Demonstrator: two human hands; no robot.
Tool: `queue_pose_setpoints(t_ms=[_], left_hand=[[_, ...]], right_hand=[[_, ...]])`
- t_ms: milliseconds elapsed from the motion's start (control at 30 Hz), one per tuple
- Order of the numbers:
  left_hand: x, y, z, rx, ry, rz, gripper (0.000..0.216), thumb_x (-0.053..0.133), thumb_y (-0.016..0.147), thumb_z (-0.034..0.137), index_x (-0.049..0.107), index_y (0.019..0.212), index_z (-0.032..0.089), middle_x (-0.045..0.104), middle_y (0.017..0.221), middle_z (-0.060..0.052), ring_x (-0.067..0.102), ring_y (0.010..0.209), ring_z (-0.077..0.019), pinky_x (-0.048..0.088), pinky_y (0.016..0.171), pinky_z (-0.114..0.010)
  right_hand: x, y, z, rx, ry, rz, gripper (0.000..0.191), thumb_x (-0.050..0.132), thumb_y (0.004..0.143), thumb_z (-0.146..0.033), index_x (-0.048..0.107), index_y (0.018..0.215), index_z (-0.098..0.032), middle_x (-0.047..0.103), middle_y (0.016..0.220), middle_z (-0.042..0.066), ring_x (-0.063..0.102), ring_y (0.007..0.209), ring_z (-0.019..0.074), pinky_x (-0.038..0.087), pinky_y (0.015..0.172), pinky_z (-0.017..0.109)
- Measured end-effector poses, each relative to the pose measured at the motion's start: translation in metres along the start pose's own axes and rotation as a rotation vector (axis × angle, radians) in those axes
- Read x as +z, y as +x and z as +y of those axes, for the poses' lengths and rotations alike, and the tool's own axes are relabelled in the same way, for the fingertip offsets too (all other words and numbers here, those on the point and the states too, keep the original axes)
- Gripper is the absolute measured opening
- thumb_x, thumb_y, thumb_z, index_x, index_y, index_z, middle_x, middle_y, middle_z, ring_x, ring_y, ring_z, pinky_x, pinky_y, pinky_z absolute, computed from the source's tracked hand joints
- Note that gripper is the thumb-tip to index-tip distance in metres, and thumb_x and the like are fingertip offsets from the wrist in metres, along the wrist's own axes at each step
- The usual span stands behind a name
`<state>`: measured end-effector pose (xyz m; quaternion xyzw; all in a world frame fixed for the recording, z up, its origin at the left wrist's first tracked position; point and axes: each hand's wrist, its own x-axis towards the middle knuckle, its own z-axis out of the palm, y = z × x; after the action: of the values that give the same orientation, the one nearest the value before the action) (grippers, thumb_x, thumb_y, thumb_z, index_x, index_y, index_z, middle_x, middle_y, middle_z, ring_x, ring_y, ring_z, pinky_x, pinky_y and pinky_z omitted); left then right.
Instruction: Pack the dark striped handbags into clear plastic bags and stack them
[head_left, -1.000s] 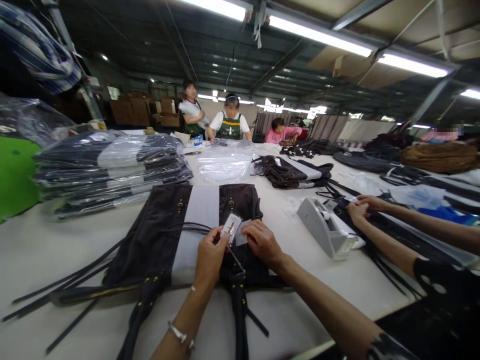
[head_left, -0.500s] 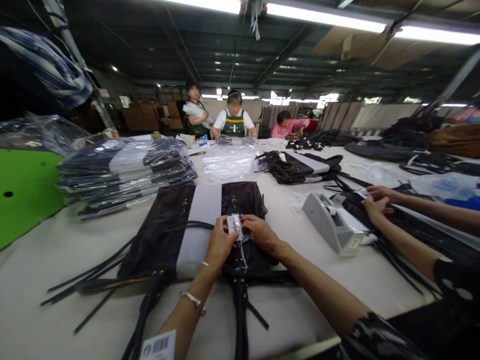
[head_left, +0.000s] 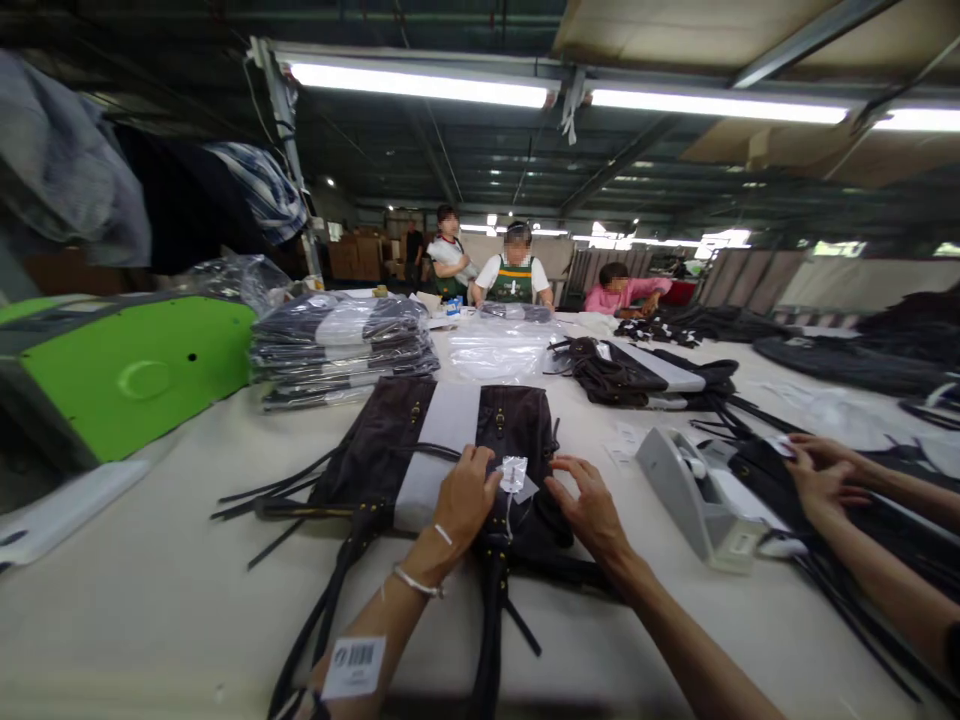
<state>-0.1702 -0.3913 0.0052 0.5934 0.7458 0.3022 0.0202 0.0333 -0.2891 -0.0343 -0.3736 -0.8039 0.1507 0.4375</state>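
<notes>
A dark brown bag [head_left: 517, 410] with a pale grey band [head_left: 439, 455] down its middle lies flat on the table, its handles [head_left: 491, 620] toward me. On its right half rests a small white hang tag [head_left: 514, 473] on a thin white string. My left hand [head_left: 465, 495] is just left of the tag, fingers bent and thumb apart, with nothing visible between them. On the other side of the tag, my right hand [head_left: 589, 505] hovers over the bag's right edge, fingers spread and free. A barcode sticker [head_left: 356, 667] is stuck on my left forearm.
A grey tape dispenser [head_left: 701, 500] stands to the right, beside a co-worker's hands [head_left: 825, 475] on another dark bag. Plastic-wrapped bags [head_left: 345, 350] are stacked at left behind a green machine [head_left: 176, 360]. Clear plastic bags [head_left: 499, 350] and more dark bags [head_left: 652, 372] lie farther back.
Both hands have let go of the hang tag, which now lies on the bag. My right hand has moved off to the right and opened. The view has turned left.
</notes>
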Motion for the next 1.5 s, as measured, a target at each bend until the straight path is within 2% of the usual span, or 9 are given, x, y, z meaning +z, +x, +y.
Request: queue_pose_setpoints(t_ms=[100, 233, 533, 733, 900, 1067, 1167, 1333, 1500], left_hand=[[-0.032, -0.021, -0.032, 0.011, 0.216, 0.086, 0.015, 0.05, 0.096, 0.026, 0.063, 0.101, 0.022, 0.063, 0.106, -0.005, 0.06, 0.1, -0.0207, 0.044, 0.086, -0.031], [-0.053, -0.023, -0.067, -0.015, 0.439, -0.009, 0.021, 0.047, 0.095, 0.022, 0.067, 0.101, 0.019, 0.065, 0.104, -0.01, 0.057, 0.104, -0.0276, 0.042, 0.088, -0.04], [-0.008, 0.045, -0.048, 0.11, 0.366, -0.11, 0.045, 0.049, 0.094, 0.018, 0.052, 0.137, 0.029, 0.049, 0.146, -0.009, 0.045, 0.133, -0.0239, 0.036, 0.105, -0.039], [0.007, 0.067, -0.032, 0.021, 0.402, -0.1, 0.035, 0.066, 0.084, 0.035, 0.064, 0.114, 0.018, 0.062, 0.121, -0.016, 0.054, 0.117, -0.0344, 0.043, 0.095, -0.049], [-0.006, 0.075, -0.04, -0.06, 0.384, -0.122, 0.027, 0.052, 0.086, 0.013, 0.061, 0.112, 0.016, 0.065, 0.116, -0.015, 0.06, 0.111, -0.0271, 0.046, 0.088, -0.037], [-0.02, 0.082, -0.041, -0.179, 0.302, -0.089, 0.022, 0.048, 0.088, 0.018, 0.059, 0.107, 0.019, 0.072, 0.099, -0.011, 0.068, 0.091, -0.0241, 0.046, 0.074, -0.031], [-0.021, 0.085, -0.035, -0.193, 0.24, -0.047, 0.02, 0.046, 0.089, 0.019, 0.057, 0.105, 0.021, 0.072, 0.094, -0.008, 0.068, 0.089, -0.022, 0.043, 0.07, -0.029], [-0.013, 0.085, -0.038, -0.166, 0.068, 0.012, 0.021, 0.044, 0.088, 0.016, 0.057, 0.104, 0.021, 0.07, 0.087, -0.005, 0.067, 0.085, -0.0201, 0.041, 0.069, -0.028], [-0.004, 0.071, -0.059, -0.048, -0.057, -0.17, 0.034, 0.054, 0.084, 0.016, 0.062, 0.116, 0.016, 0.072, 0.09, -0.006, 0.067, 0.088, -0.0199, 0.046, 0.079, -0.028]], right_hand=[[0.0, -0.005, 0.006, 0.172, 0.035, -0.051, 0.042, 0.059, 0.084, -0.047, 0.064, 0.113, -0.017, 0.066, 0.117, 0.014, 0.062, 0.107, 0.0284, 0.05, 0.094, 0.045], [0.012, -0.004, 0.004, 0.288, 0.048, -0.246, 0.04, 0.06, 0.081, -0.04, 0.064, 0.113, -0.017, 0.069, 0.114, 0.012, 0.068, 0.093, 0.0246, 0.053, 0.085, 0.039], [-0.004, 0.035, -0.044, 0.023, -0.189, -0.219, 0.017, 0.058, 0.086, -0.026, 0.069, 0.098, -0.019, 0.069, 0.102, 0.008, 0.064, 0.095, 0.0227, 0.049, 0.089, 0.036], [0.058, 0.072, -0.082, -0.098, -0.197, -0.506, 0.019, 0.059, 0.084, -0.014, 0.072, 0.098, -0.017, 0.068, 0.106, 0.009, 0.065, 0.1, 0.0201, 0.048, 0.092, 0.03], [0.1, 0.09, -0.077, 0.022, -0.221, -0.561, 0.02, 0.064, 0.077, -0.008, 0.074, 0.092, -0.015, 0.071, 0.104, 0.014, 0.067, 0.102, 0.0261, 0.049, 0.09, 0.034], [0.114, 0.11, -0.067, 0.22, -0.119, -0.497, 0.019, 0.066, 0.07, -0.002, 0.071, 0.084, -0.013, 0.071, 0.1, 0.016, 0.067, 0.102, 0.0298, 0.05, 0.088, 0.037], [0.126, 0.122, -0.066, 0.364, 0.012, -0.483, 0.018, 0.069, 0.069, 0.0, 0.068, 0.08, -0.014, 0.072, 0.09, 0.01, 0.068, 0.094, 0.0242, 0.052, 0.082, 0.032], [0.157, 0.129, -0.077, 0.564, 0.308, -0.535, 0.011, 0.061, 0.094, -0.022, 0.065, 0.093, -0.012, 0.067, 0.081, 0.0, 0.064, 0.068, 0.0109, 0.055, 0.064, 0.025], [0.145, 0.143, -0.064, 0.693, 0.465, -0.499, 0.016, 0.063, 0.094, -0.028, 0.064, 0.09, -0.012, 0.066, 0.08, -0.001, 0.062, 0.065, 0.0091, 0.054, 0.06, 0.023]])
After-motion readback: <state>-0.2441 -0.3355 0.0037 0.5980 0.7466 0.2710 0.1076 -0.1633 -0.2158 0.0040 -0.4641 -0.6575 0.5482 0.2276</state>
